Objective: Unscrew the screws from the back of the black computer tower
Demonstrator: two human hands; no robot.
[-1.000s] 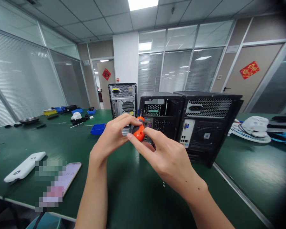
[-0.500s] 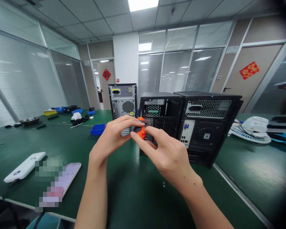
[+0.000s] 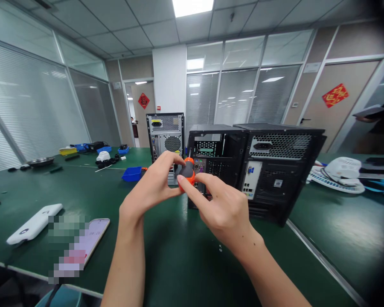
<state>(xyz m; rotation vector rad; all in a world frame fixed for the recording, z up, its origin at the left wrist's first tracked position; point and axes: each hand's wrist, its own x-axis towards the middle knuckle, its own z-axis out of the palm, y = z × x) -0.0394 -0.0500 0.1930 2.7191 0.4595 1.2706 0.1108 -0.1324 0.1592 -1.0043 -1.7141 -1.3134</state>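
Both my hands meet at an orange and grey screwdriver handle held up in front of me. My left hand wraps its fingers over the handle from the left. From the right, my right hand pinches the same handle with forefinger and thumb. The tool's shaft is hidden; it points toward the rear of a black computer tower standing on the green table. A second black tower stands touching it on the right.
A third tower stands farther back. A white device and a phone lie at the near left. Blue bins and small parts sit at the far left, white fan parts at the right. A person's arm shows at the far right.
My right hand's fingers have shifted around the handle, and the handle has turned slightly. A person holding something has come into view at the far right.
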